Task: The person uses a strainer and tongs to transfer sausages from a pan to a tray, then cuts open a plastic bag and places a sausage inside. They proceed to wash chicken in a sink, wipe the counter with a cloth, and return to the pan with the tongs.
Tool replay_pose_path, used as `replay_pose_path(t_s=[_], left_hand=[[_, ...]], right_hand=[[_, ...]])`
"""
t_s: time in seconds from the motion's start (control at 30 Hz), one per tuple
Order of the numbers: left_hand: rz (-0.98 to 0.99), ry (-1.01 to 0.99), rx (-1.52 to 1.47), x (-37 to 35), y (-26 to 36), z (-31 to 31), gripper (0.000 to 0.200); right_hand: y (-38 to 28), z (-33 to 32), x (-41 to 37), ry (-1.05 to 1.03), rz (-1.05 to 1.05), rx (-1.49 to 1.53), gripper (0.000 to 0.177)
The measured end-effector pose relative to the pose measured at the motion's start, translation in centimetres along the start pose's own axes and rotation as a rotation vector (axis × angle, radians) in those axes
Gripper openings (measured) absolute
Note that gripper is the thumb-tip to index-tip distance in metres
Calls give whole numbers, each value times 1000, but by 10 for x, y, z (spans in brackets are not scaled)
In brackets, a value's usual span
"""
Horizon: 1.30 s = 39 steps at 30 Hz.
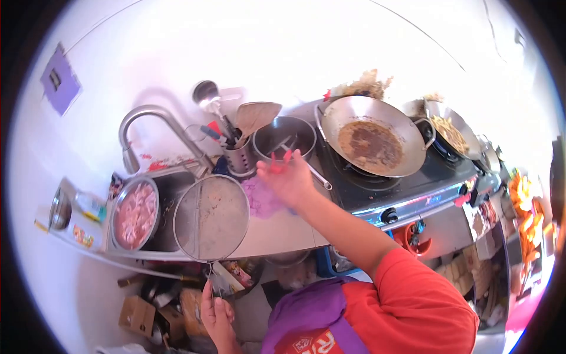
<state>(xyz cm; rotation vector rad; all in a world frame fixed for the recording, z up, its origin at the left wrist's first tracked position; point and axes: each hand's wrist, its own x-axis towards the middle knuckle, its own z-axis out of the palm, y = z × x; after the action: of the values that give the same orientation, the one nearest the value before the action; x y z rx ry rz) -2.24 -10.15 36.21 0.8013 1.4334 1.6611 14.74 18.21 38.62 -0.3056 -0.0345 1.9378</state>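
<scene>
My left hand (216,315) is closed around the handle of a round fine-mesh strainer (213,215), low at the counter's front edge. The strainer lies flat over the right part of the sink, with small dark bits on its mesh. My right hand (289,182) is stretched out over the counter, fingers apart and slightly bent, with reddish fingertips. It is just in front of a dark pot (285,131), from which a metal utensil handle (320,177) sticks out. Beneath the hand lies a purple plastic bag (259,197), partly hidden.
A metal bowl of raw meat strips (137,212) sits in the sink below a curved faucet (162,115). Utensils stand in a perforated holder (240,160). On the stove (377,203) are a wok with brown liquid (371,144) and a smaller pan of fried strips (451,133).
</scene>
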Motion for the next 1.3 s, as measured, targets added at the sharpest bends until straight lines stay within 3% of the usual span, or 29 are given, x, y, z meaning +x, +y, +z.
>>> replay_pose_path(t_s=[0.03, 0.13, 0.2, 0.27, 0.37, 0.47, 0.6, 0.63, 0.67, 0.73, 0.83, 0.93, 1.0, 1.07, 1.13, 1.23, 1.3], left_hand=[[-4, -24, -33, 9, -4, -1, 45], [23, -71, -58, 28, -14, 3, 45], [83, -111, -57, 40, -20, 15, 47], [153, -156, -56, 45, -27, 30, 50], [293, -187, 7, 49, -51, 57, 68], [480, -232, 82, 55, -69, 81, 80], [438, -659, 151, 45, -61, 76, 83], [402, -757, 108, 38, -52, 78, 79], [494, -924, 226, 39, -43, 75, 72], [692, -1238, 471, 47, -33, 67, 57], [573, -1263, 368, 41, -29, 76, 35], [358, -1150, 454, 41, -46, 73, 36], [251, -1086, 462, 40, -56, 72, 37], [167, -1047, 472, 39, -62, 70, 37], [95, -1037, 482, 38, -66, 66, 38], [167, -942, 544, 39, -82, 57, 38], [190, -884, 636, 41, -92, 50, 38]], right_hand=[[2, -7, -2, -81, 10, 13, 48], [15, -21, -35, 64, 6, -207, 48], [39, -56, -59, 30, 45, -654, 47], [58, -45, -107, -38, 215, -992, 40], [87, -54, -125, -350, 205, -1262, 36], [93, -55, -130, -250, 11, -1494, 30], [59, -49, -153, -108, -93, -1446, 23], [45, -53, -160, -164, -304, -1528, 22], [29, -56, -168, -228, -516, -1606, 22], [-8, -10, -215, 59, 55, -1315, 25], [-46, 7, -257, 242, -43, -1451, 28], [-83, 26, -286, 386, -245, -1487, 29], [-106, 30, -286, 639, -547, -1833, 31], [-147, 22, -275, 677, -821, -2158, 35], [-183, 21, -258, 774, -869, -2493, 33], [-236, -3, -230, 923, -904, -2973, 33], [-250, -10, -215, 937, -801, -2999, 32]])
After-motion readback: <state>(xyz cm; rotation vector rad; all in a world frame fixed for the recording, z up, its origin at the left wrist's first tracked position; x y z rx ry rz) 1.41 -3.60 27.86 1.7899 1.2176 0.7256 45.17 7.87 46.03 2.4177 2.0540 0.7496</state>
